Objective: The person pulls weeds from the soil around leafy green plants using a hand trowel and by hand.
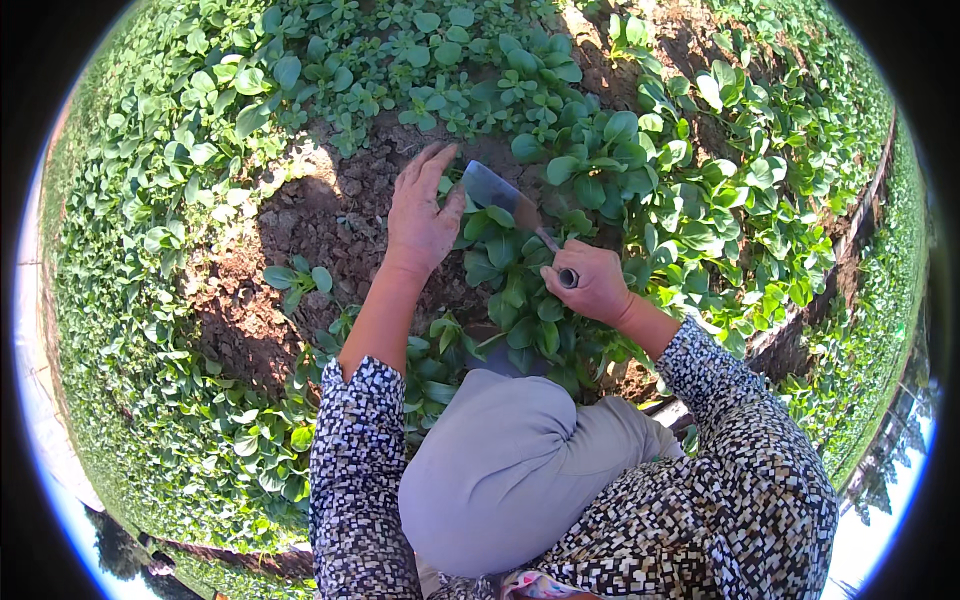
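Nearest, the person's light grey cloth trousers (490, 465) cover a bent knee between long sleeves (365, 460) in a black, white and tan mosaic print. Just past the knee stands a clump of broad-leaved, dark green plants (515, 300). The right hand (590, 285) is wrapped around the round-ended handle of a hand tool with a flat, broad metal blade (497, 192); the blade slants forward and left above the leaves, its end near the left hand. The left hand (422, 220) is held loosely spread, thumb apart from fingers, over brown, crumbly soil (340, 225); whether its fingertips touch the small leaves beside them, I cannot tell. Farther off, dense low greenery with small rounded leaves (400, 50) covers the ground.
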### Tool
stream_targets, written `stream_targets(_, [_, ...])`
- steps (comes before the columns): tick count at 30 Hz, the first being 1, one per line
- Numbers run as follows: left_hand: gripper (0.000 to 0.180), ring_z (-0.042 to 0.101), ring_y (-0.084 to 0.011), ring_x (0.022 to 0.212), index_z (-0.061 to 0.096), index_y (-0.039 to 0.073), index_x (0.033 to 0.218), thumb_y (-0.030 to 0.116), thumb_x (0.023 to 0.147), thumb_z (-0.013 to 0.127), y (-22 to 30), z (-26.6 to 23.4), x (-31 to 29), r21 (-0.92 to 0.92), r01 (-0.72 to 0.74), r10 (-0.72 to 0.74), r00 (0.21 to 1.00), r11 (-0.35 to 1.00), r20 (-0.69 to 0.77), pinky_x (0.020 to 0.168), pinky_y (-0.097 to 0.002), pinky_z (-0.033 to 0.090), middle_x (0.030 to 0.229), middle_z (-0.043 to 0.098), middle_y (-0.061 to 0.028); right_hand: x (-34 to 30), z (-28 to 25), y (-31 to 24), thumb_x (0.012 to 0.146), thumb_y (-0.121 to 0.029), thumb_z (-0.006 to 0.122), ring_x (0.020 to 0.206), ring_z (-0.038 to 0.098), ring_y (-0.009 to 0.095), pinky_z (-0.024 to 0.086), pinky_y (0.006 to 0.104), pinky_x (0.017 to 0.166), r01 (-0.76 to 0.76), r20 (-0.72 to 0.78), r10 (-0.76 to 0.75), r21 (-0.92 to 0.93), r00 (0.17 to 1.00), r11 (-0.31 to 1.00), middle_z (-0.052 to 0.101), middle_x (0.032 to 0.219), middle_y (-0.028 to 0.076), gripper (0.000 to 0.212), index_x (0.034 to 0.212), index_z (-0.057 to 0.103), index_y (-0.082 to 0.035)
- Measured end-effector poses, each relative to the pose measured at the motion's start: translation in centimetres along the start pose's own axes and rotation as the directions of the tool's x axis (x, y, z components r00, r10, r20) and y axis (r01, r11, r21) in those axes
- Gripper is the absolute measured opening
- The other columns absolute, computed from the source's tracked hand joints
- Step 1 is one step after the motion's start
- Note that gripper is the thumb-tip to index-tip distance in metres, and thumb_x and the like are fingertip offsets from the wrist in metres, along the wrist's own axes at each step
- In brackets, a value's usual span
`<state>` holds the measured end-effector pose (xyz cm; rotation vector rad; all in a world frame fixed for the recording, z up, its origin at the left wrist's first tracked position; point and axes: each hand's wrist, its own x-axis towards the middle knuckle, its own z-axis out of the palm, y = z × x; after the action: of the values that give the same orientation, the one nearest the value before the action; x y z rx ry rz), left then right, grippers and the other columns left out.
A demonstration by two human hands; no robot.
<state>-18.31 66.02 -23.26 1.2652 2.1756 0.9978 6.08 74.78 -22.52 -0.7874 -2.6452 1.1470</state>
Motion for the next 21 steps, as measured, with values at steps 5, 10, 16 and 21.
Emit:
stream_targets(5, [0.049,0.046,-0.0292,0.121,0.053,0.014,0.127,0.023,0.080,0.064,-1.7,4.9,1.5,0.353,0.073,-0.159,0.963,0.933,0.220,0.098,-0.0475,0.037,0.131,0.051,-0.0084,-2.1,-0.3,0.4,0.076,-0.015,0.073,0.053,0.049,0.023,0.040,0.0325,0.050,-0.124,-0.016,0.127,0.124,0.992,0.984,0.051,0.064,0.010,0.020,0.067,0.058,-0.004])
stream_targets(10, [0.041,0.051,-0.0254,0.111,0.059,0.014,0.117,0.024,0.078,0.066,-2.6,7.3,-2.6,0.446,0.043,-0.127,0.979,0.894,0.160,0.090,-0.0444,0.038,0.118,0.060,-0.0040,-2.4,-1.3,2.0,0.076,-0.019,0.072,0.055,0.051,0.027,0.042,0.0354,0.052,-0.207,-0.055,0.218,0.159,0.974,0.965,0.052,0.064,0.011,0.022,0.068,0.059,-0.003])
stream_targets(16, [0.037,0.053,-0.0266,0.109,0.061,0.013,0.113,0.029,0.080,0.065,-2.1,7.2,-3.3,0.375,0.136,-0.176,0.982,0.917,0.074,0.089,-0.0446,0.038,0.112,0.062,-0.0054,3.2,-3.3,1.7,0.075,-0.022,0.070,0.058,0.054,0.027,0.043,0.0357,0.052,-0.058,-0.026,0.055,-0.115,0.998,0.992,0.052,0.064,0.007,0.023,0.065,0.056,-0.007])
stream_targets(21, [0.031,0.060,-0.0340,0.095,0.063,0.009,0.105,0.035,0.089,0.057,-2.0,7.2,-1.4,-0.011,0.532,-0.532,0.847,0.847,0.003,0.085,-0.0468,0.042,0.097,0.067,-0.0130,6.5,-4.2,3.3,0.077,-0.026,0.065,0.065,0.059,0.029,0.047,0.0389,0.057,0.031,0.152,0.012,-0.279,0.988,0.960,0.056,0.068,0.006,0.020,0.067,0.058,-0.010])
